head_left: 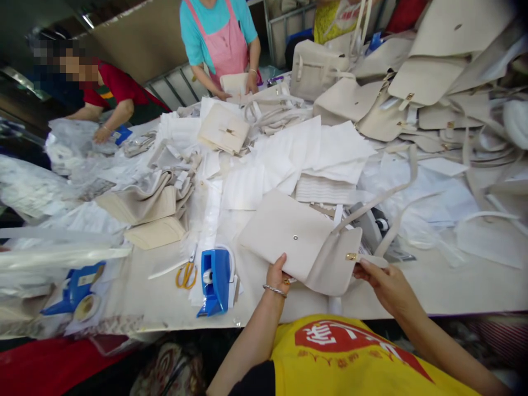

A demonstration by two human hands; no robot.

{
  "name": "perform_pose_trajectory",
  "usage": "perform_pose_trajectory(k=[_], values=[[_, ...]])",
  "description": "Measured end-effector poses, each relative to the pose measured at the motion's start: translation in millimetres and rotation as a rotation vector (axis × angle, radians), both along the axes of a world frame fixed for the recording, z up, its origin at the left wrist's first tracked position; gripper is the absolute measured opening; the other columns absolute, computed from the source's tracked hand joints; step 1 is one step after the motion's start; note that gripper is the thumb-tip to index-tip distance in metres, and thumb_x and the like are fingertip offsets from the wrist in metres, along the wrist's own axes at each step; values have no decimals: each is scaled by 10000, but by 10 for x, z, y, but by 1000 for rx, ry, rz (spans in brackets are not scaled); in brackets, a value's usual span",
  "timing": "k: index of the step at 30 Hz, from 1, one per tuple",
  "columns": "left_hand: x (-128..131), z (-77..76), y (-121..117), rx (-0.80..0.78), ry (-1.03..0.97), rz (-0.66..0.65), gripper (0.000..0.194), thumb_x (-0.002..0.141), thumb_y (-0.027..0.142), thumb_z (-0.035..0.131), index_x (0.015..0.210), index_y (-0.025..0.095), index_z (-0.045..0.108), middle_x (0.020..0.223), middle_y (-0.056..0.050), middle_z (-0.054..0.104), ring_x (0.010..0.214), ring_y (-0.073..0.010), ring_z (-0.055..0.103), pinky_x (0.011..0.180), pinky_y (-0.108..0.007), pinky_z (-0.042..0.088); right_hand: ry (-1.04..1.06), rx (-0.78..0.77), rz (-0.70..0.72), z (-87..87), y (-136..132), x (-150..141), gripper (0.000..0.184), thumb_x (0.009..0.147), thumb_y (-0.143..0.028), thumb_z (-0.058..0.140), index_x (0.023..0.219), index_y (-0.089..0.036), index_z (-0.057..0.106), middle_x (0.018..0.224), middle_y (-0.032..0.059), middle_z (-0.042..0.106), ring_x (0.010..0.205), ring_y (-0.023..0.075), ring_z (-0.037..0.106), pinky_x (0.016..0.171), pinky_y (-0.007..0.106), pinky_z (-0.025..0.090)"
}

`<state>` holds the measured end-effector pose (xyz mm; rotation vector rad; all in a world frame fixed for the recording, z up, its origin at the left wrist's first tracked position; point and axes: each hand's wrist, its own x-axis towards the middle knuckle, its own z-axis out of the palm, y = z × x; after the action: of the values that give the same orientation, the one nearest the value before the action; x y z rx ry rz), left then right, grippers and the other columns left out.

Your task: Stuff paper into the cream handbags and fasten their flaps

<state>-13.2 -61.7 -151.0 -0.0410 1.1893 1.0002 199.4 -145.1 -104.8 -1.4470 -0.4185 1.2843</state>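
The left hand (277, 275) is pinching the near edge of a cream bag (303, 242), just right of the blue tape dispenser (216, 281) on the tabletop (454, 286). The right hand (385, 283) is gripping its flap tab.

1. Bright, even overhead light falls on the bench (157, 297); one ceiling strip lamp (87, 21) shows at upper left
2. Shadows are soft and short; a faint one lies under the pale bag (301, 242) held in the hands
3. White paper sheets (313, 148) near the centre are close to overexposed, with little surface detail
4. Wide-angle distortion bends the bench edge and stretches things at the right and left margins
5. The corners darken, and the far left edge is smeared
6. A face at upper left is pixelated
7. The centre is sharp
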Motion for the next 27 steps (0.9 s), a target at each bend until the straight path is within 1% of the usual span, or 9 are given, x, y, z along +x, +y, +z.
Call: perform_pose_trajectory(k=[4,7,9,11,15,17,19,23,27], values=[[-36,-68,-51,65,183,-104,350,621,242,651,936,154,529,925,-90,610,790,-206,594,720,-388,497,-193,-99,119,-4,200,-123,384,662,-441,636,836,-99,633,708,86,639,654,175,590,588,263,503],[-148,45,-94,146,713,-182,461,591,254,672,1000,148,487,1026,-127,548,946,-251,528,865,-447,410,-216,-146,101,-105,265,-211,410,666,-483,599,805,-99,634,681,87,639,635,192,595,568,287,510],[-224,181,-114,337,1096,-178,553,579,263,682,1077,174,458,1156,-132,454,1109,-268,404,989,-442,282,-244,-133,113,-164,252,-263,398,665,-487,593,797,-114,635,671,77,639,625,196,593,567,300,510],[-250,304,-89,588,1288,-254,483,642,294,632,1092,217,475,1218,-111,390,1172,-262,317,1035,-420,194,-280,-102,148,-195,213,-308,390,674,-487,583,818,-128,633,672,66,638,618,194,589,574,309,508],[-101,331,131,990,1368,-869,248,785,272,441,1009,237,541,991,-115,518,984,-243,433,929,-406,309,-296,-65,172,-204,145,-367,417,683,-489,571,885,-126,614,692,64,632,640,197,582,565,309,503],[18,245,266,1097,1478,-1140,239,813,236,367,977,216,539,895,-118,532,892,-235,452,826,-380,371,-293,-61,170,-211,131,-380,423,681,-489,571,890,-124,608,689,65,629,637,199,581,553,306,501],[118,150,365,1132,1623,-1316,244,820,188,314,915,184,539,867,-123,524,852,-234,453,744,-361,390,-281,-59,167,-229,120,-381,416,683,-481,572,894,-124,600,686,64,625,631,200,581,550,308,503],[226,42,454,1134,1724,-1523,262,807,116,284,941,150,507,908,-135,510,861,-231,455,683,-334,389,-235,-44,167,-272,88,-372,396,711,-449,559,942,-127,572,705,61,622,640,195,581,567,312,511],[301,21,515,1090,1476,-1474,209,776,80,338,850,138,525,898,-153,511,907,-246,454,749,-374,378,-193,-20,181,-277,64,-370,396,724,-436,551,988,-140,551,728,50,622,660,193,588,588,313,516]])
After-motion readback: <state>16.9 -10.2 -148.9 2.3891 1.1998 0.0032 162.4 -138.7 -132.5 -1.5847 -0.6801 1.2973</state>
